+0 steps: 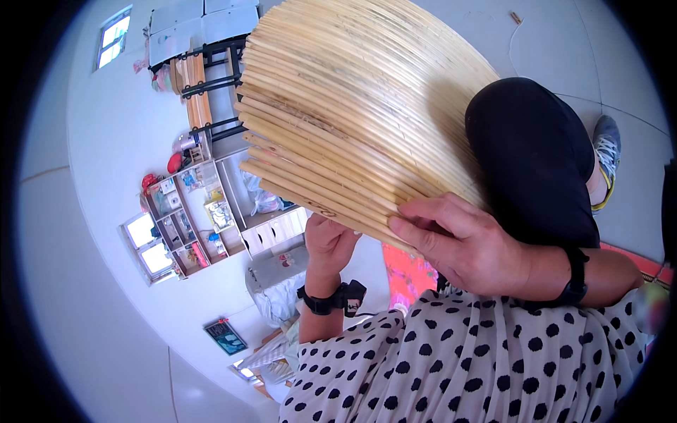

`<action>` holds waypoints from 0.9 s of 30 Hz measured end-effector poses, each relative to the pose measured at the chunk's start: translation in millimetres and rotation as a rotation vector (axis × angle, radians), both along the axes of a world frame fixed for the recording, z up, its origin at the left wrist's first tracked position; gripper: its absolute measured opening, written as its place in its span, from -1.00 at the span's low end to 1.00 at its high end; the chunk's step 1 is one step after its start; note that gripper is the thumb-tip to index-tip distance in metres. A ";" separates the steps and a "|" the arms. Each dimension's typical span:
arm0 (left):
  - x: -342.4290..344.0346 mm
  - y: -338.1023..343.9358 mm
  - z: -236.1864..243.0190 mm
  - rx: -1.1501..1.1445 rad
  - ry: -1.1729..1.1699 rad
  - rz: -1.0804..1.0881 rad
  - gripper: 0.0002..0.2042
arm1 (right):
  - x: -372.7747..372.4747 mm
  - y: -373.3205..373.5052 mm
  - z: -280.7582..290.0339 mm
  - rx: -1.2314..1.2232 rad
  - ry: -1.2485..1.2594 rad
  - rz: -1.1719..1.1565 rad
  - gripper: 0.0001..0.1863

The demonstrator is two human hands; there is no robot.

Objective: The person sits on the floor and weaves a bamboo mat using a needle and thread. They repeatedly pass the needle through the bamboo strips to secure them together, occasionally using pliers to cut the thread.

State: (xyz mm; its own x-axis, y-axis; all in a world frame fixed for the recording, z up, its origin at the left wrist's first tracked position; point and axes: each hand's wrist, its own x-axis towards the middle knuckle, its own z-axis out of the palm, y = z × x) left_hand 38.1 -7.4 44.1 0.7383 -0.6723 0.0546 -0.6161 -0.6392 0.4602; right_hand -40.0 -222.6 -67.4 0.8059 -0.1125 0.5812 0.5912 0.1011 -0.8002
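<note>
A wide mat of pale thin sticks [367,84], laid side by side, spreads from the upper middle toward my lap, its stick ends uneven along the left. My right hand [458,243] grips the lower outer sticks, thumb and fingers on their top face. My left hand [328,247] holds the same edge from below, farther left, with some fingertips hidden behind the sticks. My bent knee [525,141] in black cloth lies against the mat's right side.
My shoe [606,148] is on the tiled floor [620,77] at right. A pink patterned cloth [409,275] shows under my hands. At left stand a cubby shelf [176,218], black metal frames [208,88] and a grey box [271,264] beneath white plastic.
</note>
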 end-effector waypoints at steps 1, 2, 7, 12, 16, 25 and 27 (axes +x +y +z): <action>-2.2 1.0 -0.4 -0.007 0.006 0.018 -0.74 | 0.3 0.7 0.4 -0.004 0.000 0.004 -0.56; -4.0 1.7 -0.4 -0.005 0.006 0.031 -0.74 | -0.2 1.5 0.9 0.005 0.012 0.019 -0.57; -4.4 4.0 1.6 0.023 0.002 0.041 -0.73 | -2.5 4.1 2.0 -0.005 0.048 0.069 -0.57; -2.3 4.8 1.0 0.022 0.004 0.038 -0.71 | -2.5 4.3 2.1 -0.018 0.047 0.053 -0.55; -2.6 4.2 0.8 0.018 -0.013 0.037 -0.73 | -1.4 4.7 0.8 -0.032 0.021 0.033 -0.46; -0.3 -1.9 6.0 0.022 -0.046 0.026 -0.77 | -2.7 7.6 1.7 0.041 0.097 0.020 -0.53; -1.2 -2.6 6.2 0.004 -0.056 0.046 -0.78 | -2.5 8.9 2.9 0.049 0.112 0.015 -0.53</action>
State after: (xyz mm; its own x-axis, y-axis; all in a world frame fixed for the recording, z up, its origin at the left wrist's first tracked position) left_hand 36.9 -10.0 50.3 0.7643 -0.6379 0.0942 -0.6107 -0.6691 0.4236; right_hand -42.6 -213.7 -64.5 0.8674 -0.1263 0.4814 0.4964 0.1498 -0.8551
